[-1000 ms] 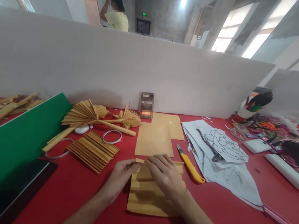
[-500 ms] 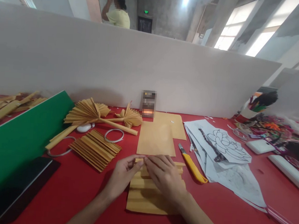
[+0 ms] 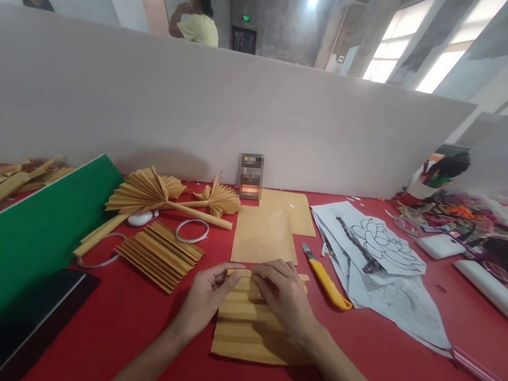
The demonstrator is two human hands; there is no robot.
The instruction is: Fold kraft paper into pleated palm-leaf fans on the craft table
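Both hands, left hand [image 3: 205, 297] and right hand [image 3: 283, 297], pinch the brown paper [image 3: 244, 329] mid-fold; the next pleat likely needs a firm press.

Left hand [image 3: 205, 296] and right hand [image 3: 284, 294] pressed flat, fingertips meeting

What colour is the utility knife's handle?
Yellow; the utility knife lies right of the folded paper, clearest in the head view.
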